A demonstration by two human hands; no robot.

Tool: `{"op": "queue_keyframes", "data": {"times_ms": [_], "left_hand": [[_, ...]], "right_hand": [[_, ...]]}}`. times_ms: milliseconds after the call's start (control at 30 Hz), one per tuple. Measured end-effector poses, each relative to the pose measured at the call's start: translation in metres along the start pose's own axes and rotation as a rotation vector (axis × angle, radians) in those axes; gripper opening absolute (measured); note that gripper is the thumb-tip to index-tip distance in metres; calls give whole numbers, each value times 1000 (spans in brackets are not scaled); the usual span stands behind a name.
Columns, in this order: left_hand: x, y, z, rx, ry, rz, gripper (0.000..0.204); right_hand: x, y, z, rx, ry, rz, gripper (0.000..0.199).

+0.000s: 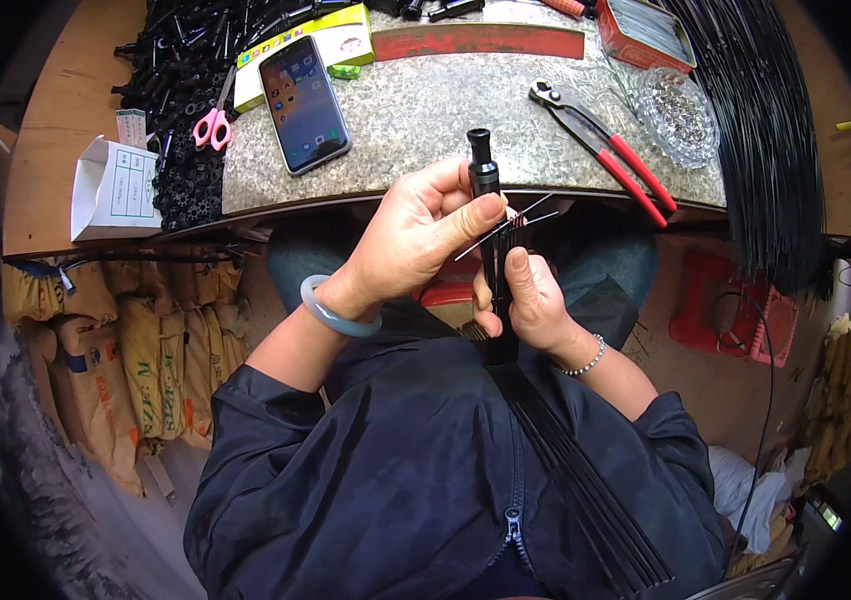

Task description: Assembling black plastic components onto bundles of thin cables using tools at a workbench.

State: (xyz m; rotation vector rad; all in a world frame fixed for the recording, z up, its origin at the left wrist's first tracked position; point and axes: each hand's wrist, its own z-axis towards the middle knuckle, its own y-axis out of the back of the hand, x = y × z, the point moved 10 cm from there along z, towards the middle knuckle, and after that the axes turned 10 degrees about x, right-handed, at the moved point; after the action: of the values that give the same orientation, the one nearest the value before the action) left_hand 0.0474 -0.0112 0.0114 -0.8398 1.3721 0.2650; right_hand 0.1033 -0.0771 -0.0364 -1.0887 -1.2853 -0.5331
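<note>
Left beyond the gripped tube [485, 180], a phone [305, 105] lies near scissors [213, 120]; right, pliers [635, 164] lie near a bowl [680, 120].

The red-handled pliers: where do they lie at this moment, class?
In the head view, the red-handled pliers lie right of centre on the speckled grey slab, just left of the clear dish.

Pretty sure this is a workshop I'm watching from over here. The bench [425, 115] has a big heap of black parts [190, 70] on the left, a thick bundle of black rods [765, 130] hanging over the front edge on the right, plus red-handled pliers [635, 168] and a clear dish [678, 118] of little metal bits. I also see sacks [100, 390] crammed underneath.
</note>
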Motion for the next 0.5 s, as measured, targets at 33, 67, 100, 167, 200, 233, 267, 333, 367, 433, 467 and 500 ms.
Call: {"op": "queue_keyframes", "data": {"times_ms": [33,67,100,167,200,233,267,333,367,433,467,500], "left_hand": [[0,1,-1,-1,-1,1,21],[3,0,-1,16,17,-3,24],[4,-2,-1,34,34,-8,26],[-3,-7,-3,29,40,-48,33],[-6,-9,-5,22,48,-87,41],[-5,-10,-9,19,41,-87,41],[-7,-17,-12,96,-2,-67,62],[-13,-22,-15,162,6,289,96],[-18,-22,-14,102,-37,465,82],[-24,-18,-16,-10,-95,442,50],[-26,-16,-17,-18,-103,441,50],[-22,-18,-16,30,-52,453,49]], "right_hand": [[0,-1,0,8,-2,6,68],[0,-1,0,11,-1,5,68],[-1,0,0,6,-6,1,68],[-2,2,-1,4,-10,-7,68],[-3,2,-2,5,-12,26,68],[-6,3,-2,7,-14,59,68],[-3,4,-2,12,35,49,67],[0,5,0,-17,66,-19,68],[4,8,-1,-52,101,-80,69],[7,5,-1,5,114,-147,70],[3,5,-1,29,85,-99,70],[-1,3,-2,49,56,-49,70]]}}
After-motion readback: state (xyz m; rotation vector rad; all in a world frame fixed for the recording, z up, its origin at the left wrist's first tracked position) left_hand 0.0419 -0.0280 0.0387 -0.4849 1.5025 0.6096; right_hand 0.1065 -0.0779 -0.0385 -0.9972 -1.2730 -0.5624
